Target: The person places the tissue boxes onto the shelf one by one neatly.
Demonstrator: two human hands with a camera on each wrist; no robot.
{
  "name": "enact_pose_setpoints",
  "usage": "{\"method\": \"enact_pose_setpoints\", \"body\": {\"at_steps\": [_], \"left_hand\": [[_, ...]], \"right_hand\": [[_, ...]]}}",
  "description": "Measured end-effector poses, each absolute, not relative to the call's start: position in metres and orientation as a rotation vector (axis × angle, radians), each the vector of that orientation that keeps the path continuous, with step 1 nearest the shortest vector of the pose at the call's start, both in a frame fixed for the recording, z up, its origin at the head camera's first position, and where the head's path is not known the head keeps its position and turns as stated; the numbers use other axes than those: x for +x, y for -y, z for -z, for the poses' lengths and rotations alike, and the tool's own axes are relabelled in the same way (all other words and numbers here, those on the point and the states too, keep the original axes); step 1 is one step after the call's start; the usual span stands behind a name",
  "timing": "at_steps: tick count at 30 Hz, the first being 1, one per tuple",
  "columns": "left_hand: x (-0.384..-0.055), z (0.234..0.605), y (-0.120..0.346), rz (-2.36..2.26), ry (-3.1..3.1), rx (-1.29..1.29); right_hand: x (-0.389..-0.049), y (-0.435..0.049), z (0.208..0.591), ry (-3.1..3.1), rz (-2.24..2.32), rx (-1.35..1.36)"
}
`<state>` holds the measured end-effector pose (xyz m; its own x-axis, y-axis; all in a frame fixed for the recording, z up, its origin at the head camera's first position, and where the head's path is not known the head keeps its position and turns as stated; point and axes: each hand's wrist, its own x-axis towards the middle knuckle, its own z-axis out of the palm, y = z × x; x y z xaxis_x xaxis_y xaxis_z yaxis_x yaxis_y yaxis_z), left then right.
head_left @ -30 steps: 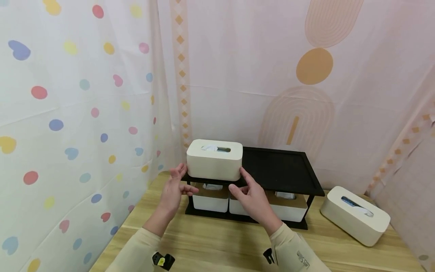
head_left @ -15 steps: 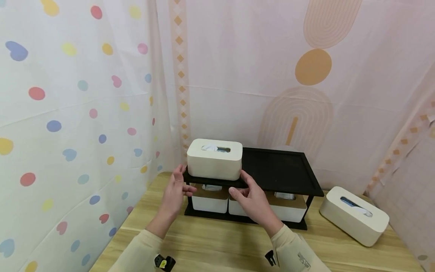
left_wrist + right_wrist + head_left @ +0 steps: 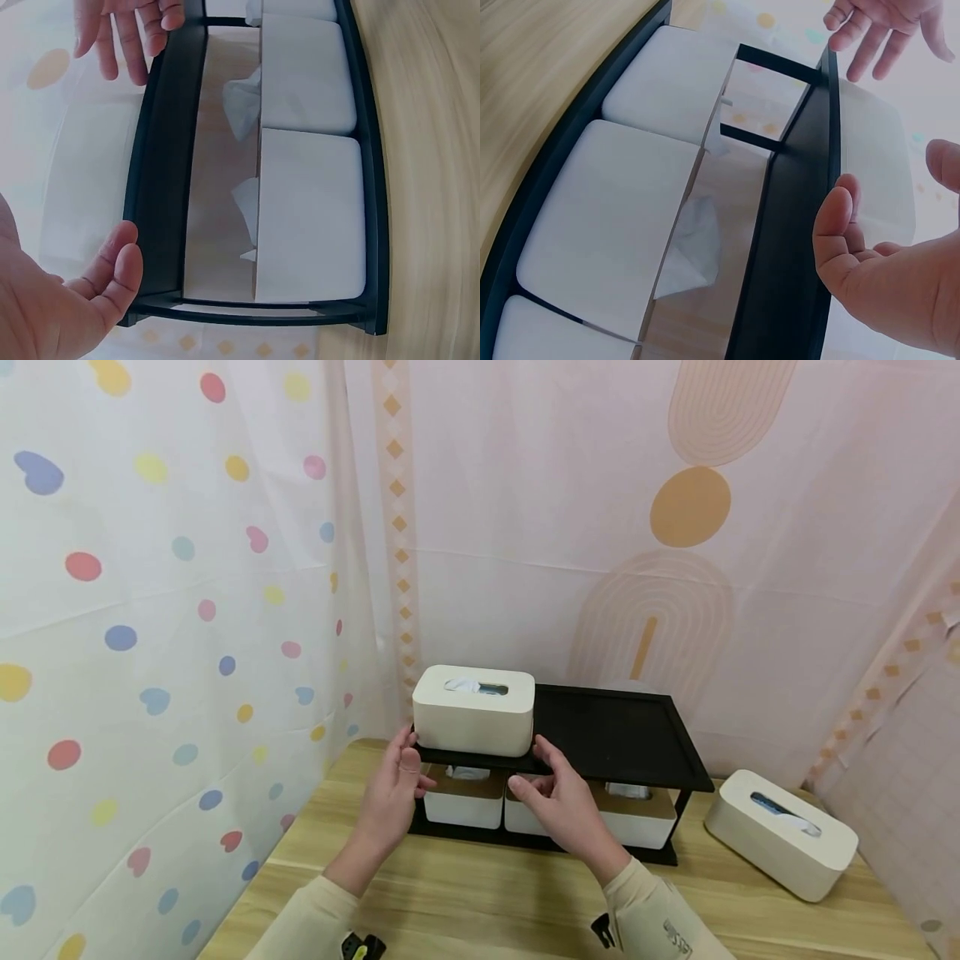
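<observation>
A cream tissue box [image 3: 474, 718] stands upright on the left end of the black shelf's top board [image 3: 611, 735], a bit of tissue in its slot. My left hand [image 3: 386, 793] is at its lower left corner, fingers loosely bent and holding nothing. At the lower right corner my right hand [image 3: 562, 797] has its fingertips just off the box, thumb apart from the fingers. In the right wrist view, the right hand [image 3: 900, 277] curves loosely beside the shelf edge and the pale box [image 3: 877, 157]. The left wrist view shows the left hand [image 3: 67, 300] with nothing in its fingers.
Beneath the top board sit several white tissue boxes [image 3: 463, 810] with brown lids, one partly hidden by my right hand. Another cream tissue box [image 3: 783, 835] lies angled on the wooden table [image 3: 480, 893] right of the shelf. Patterned curtains [image 3: 187, 652] close in the back and sides.
The tissue box stays in place on the shelf. My right fingertips have drawn slightly away from its side. My left hand has turned a little, its fingers closer together.
</observation>
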<state>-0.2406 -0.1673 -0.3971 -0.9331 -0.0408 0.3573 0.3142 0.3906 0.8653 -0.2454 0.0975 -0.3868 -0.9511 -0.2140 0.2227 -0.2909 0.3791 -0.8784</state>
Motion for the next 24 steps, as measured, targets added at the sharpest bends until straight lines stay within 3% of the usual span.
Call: {"method": "enact_pose_setpoints", "body": {"at_steps": [14, 24], "left_hand": [[-0.226, 0.417, 0.142, 1.329, 2.444, -0.436], [-0.207, 0.422, 0.117, 1.400, 2.581, -0.477]], "right_hand": [[-0.231, -0.126, 0.386, 2.586, -1.562, 0.474], [-0.218, -0.196, 0.384, 2.577, -1.338, 0.394]]}}
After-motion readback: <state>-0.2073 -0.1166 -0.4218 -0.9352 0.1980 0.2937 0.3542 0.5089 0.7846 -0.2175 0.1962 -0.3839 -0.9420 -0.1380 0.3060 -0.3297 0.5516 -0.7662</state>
